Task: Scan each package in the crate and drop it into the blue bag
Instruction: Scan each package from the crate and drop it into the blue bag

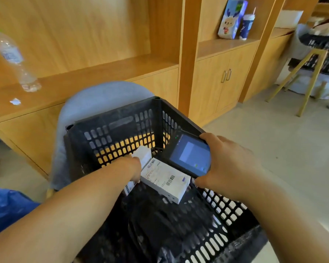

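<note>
Ok, we have the black crate [122, 130] in the centre of the frame. It is slotted plastic with a scuffed, dusty rim, and it sits against a rounded grey-blue chair back [103, 95].

- **Right hand:** our right hand [230, 164] grips the handheld scanner [190, 154], with the thumb on the top edge and the fingers under the bottom edge. The scanner is a dark slab with a lit screen. It sits over the crate's right rim, just above the labelled package [165, 179].
- **Labelled package:** a flat white rectangular carton with crisp corners and barcodes face up. It lies tilted on the crate floor, centre right.
- **Left hand:** our left hand [135, 168] is down inside the crate with its fingers curled over a small white box [142, 152]. The box stands on edge, touching the labelled package's left side. The fingertips are mostly hidden.

**Room to move**
- The near half of the crate floor is open.
- The far corner is tight, with walls on two sides.
- The blue bag [6, 207], crinkled plastic, sits at the lower left edge, outside the crate and below our left forearm.
- There is pale open floor to the right of the crate, out to a wooden trestle leg [302, 76] in the upper right.

**Behind the crate**
- A smooth wood-laminate cabinet ledge [103, 73] holds a clear, ribbed water bottle [13, 56] at the upper left.
- A scrap of white paper [15, 101] lies near the bottle.
- A printed carton [230, 19] and a cup [246, 25] stand on the upper right shelf.
</note>
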`<state>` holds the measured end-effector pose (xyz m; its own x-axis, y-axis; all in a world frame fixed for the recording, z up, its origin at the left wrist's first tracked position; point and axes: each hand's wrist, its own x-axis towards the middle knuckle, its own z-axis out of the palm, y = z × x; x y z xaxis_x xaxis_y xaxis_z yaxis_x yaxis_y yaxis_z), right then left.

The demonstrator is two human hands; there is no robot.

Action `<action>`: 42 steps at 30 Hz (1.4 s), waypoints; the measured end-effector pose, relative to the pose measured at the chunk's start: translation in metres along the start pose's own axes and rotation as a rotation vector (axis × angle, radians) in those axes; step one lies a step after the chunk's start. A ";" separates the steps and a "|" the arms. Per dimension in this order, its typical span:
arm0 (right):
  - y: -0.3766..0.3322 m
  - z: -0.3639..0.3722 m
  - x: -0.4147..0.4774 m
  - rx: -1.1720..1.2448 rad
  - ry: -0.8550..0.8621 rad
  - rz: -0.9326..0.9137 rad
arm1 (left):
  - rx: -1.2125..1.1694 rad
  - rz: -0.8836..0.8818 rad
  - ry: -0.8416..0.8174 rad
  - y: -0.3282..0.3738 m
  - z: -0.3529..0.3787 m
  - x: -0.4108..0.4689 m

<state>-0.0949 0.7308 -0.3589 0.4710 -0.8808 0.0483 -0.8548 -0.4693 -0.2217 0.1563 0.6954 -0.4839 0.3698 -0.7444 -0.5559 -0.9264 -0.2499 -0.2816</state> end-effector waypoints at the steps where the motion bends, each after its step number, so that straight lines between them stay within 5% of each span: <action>1: 0.000 0.001 0.007 -0.015 -0.007 -0.008 | -0.018 -0.036 -0.045 0.000 0.001 0.009; 7: 0.005 0.009 0.028 -0.046 -0.015 -0.014 | -0.015 -0.108 -0.095 -0.004 0.023 0.042; 11: 0.006 0.009 0.029 -0.041 -0.030 -0.017 | 0.067 -0.001 -0.113 -0.006 0.016 0.043; 18: 0.003 -0.006 0.008 -0.015 0.020 -0.003 | -0.109 -0.008 0.285 -0.019 -0.017 0.014; 30: -0.015 -0.045 -0.076 0.176 0.217 0.068 | -0.600 0.234 0.831 -0.080 -0.028 -0.142; 36: -0.037 -0.053 -0.124 0.282 0.300 0.059 | -0.599 0.302 1.022 -0.106 0.020 -0.228; 42: -0.059 -0.048 -0.161 0.345 0.289 0.027 | -0.572 0.351 1.041 -0.103 0.087 -0.276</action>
<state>-0.1309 0.8975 -0.3073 0.3273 -0.8970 0.2971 -0.7201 -0.4404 -0.5363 0.1555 0.9802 -0.3701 0.1057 -0.8980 0.4270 -0.9584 0.0226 0.2846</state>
